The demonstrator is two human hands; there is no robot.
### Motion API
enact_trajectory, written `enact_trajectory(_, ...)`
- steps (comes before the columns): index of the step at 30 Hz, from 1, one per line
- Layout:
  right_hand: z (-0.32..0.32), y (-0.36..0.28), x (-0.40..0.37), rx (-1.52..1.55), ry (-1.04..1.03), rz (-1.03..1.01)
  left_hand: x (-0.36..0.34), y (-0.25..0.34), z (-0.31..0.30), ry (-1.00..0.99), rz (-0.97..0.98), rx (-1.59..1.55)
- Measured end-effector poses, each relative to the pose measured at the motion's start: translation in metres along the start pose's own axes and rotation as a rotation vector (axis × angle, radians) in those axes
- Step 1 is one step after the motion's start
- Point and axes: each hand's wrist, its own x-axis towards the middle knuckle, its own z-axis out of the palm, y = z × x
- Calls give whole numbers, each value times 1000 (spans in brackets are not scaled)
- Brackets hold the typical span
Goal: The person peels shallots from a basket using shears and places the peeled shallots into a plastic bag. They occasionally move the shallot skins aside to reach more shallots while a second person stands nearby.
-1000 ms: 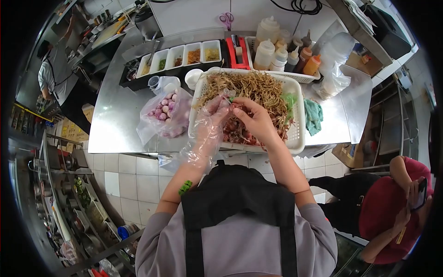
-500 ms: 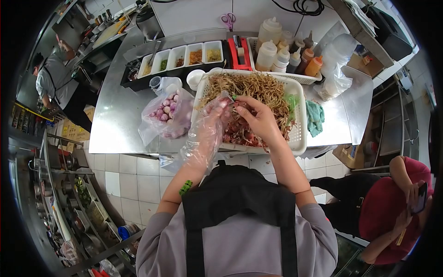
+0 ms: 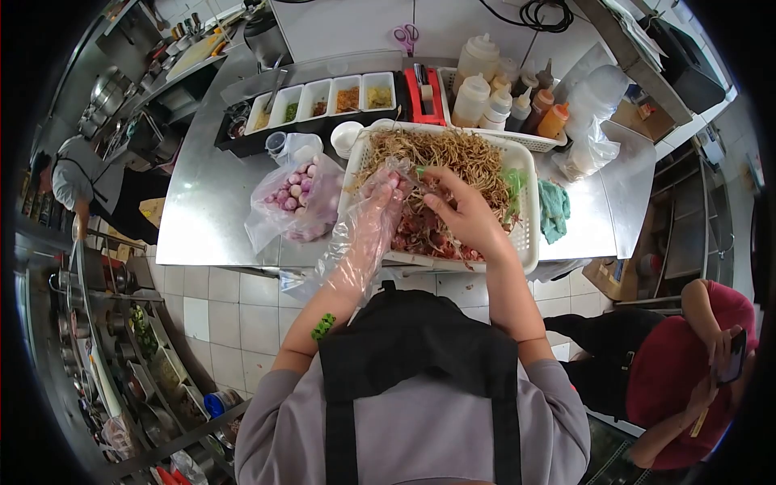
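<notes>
My left hand (image 3: 376,202), in a loose clear plastic glove, is closed above the left part of a white plastic basket (image 3: 529,234). A pinkish shallot shows at its fingertips, partly hidden by the glove. Close beside it, my right hand (image 3: 473,214) is bare, its fingers bent around something small; a bit of green shows at the index fingertip. The basket holds red shallots (image 3: 428,234) in their skins, with a heap of dry stringy roots or stalks (image 3: 449,149) behind. Left of it, an open plastic bag (image 3: 263,218) holds peeled purple-white shallots (image 3: 295,190).
Behind stand a black tray of white containers (image 3: 347,97), a red tape dispenser (image 3: 424,97) and squeeze bottles (image 3: 473,101). A green cloth (image 3: 554,212) lies right of the basket. One person (image 3: 81,178) is at left; another (image 3: 687,364) holds a phone at right.
My right hand has shifted slightly right, a little away from the left, its fingers more spread. My left hand stays nearly in place. The person at left has bent lower.
</notes>
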Motion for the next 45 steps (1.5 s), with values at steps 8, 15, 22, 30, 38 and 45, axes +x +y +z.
enact_trajectory(8, 8, 5, 3, -6, 14, -157, -11, 8, 18, 59, -38, 273)
enact_trajectory(15, -1, 5, 5, -108, 100, -12, -10, 6, 17, 113, -52, 286)
enact_trajectory(22, -10, 4, -1, -144, -51, -190, -10, 2, 11, 77, -23, 340)
enact_trajectory(30, -12, 9, -2, -81, -164, -165, -17, -3, 14, 77, 45, 449)
enact_trajectory(38, -5, 12, -2, -41, -63, -163, -18, 0, 24, 83, 69, 450)
enact_trajectory(45, -2, 5, -4, -13, -89, -153, -15, -4, 5, 84, 44, 419)
